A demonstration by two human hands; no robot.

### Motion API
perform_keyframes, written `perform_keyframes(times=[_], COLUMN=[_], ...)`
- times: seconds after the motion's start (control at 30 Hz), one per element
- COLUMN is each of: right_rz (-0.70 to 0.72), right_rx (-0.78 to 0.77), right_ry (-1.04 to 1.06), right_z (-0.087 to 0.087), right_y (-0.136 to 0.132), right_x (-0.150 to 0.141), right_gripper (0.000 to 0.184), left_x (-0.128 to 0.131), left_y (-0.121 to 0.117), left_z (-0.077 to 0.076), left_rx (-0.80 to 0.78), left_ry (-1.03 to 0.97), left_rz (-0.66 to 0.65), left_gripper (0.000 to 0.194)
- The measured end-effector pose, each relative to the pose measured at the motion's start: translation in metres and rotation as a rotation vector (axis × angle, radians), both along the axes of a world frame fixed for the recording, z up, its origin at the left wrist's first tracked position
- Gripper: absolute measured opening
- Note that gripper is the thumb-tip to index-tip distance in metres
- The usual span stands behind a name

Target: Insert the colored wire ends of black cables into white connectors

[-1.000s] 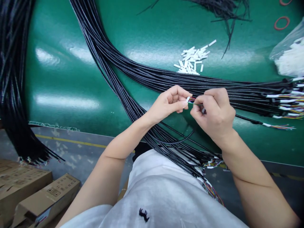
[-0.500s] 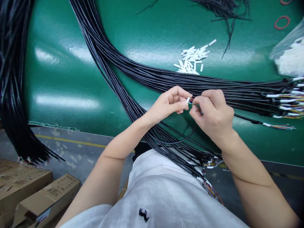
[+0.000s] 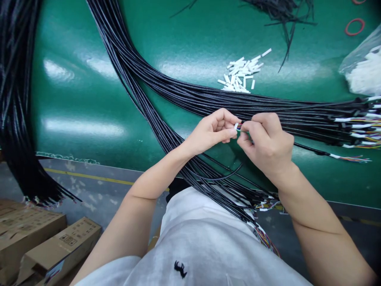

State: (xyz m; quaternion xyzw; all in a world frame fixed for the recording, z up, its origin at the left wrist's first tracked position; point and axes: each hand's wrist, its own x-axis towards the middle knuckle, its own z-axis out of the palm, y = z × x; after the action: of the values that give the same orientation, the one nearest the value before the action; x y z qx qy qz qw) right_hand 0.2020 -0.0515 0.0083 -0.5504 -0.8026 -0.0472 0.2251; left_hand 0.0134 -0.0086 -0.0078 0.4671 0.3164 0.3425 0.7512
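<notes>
Between thumb and fingertips, my left hand [image 3: 212, 129] pinches a small white connector [image 3: 236, 126], mostly covered by the fingers. Thin coloured wires [image 3: 239, 126] run from it into my right hand [image 3: 264, 143], whose thumb and forefinger are closed on them. Both hands are held close together over the edge of a long bundle of black cables [image 3: 208, 95]. Below the hands, a second bundle of black cables [image 3: 166, 135] slants towards my waist, with coloured wire ends [image 3: 266, 240] at its tip.
Beyond the cables lies a pile of short white tubes [image 3: 241, 73] on the green table [image 3: 80, 99]. A plastic bag of white pieces [image 3: 364, 71] and a red ring [image 3: 355, 27] are at the right. More black cables [image 3: 18, 99] hang off the left side, above cardboard boxes [image 3: 62, 246].
Both hands stay in nearly the same place, still pinching the connector and its wires. The right fingers have shifted very slightly.
</notes>
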Motion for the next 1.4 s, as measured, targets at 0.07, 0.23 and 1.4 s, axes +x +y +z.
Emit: perform_keyframes(times=[0.07,0.23,1.4], right_rz=[0.027,0.08,0.102], right_rx=[0.051,0.121,0.097], right_ry=[-0.013,-0.007,-0.074], right_z=[0.0,0.001,-0.006], right_y=[0.0,0.001,0.004], right_x=[0.0,0.0,0.01], right_gripper=[0.018,0.021,0.019], left_x=[0.0,0.0,-0.004], left_y=[0.0,-0.002,-0.002], left_z=[0.0,0.001,0.007], left_rx=[0.003,0.024,-0.051], left_ry=[0.001,0.024,0.051], left_rz=[0.004,0.012,-0.031], left_gripper=[0.048,0.046,0.052])
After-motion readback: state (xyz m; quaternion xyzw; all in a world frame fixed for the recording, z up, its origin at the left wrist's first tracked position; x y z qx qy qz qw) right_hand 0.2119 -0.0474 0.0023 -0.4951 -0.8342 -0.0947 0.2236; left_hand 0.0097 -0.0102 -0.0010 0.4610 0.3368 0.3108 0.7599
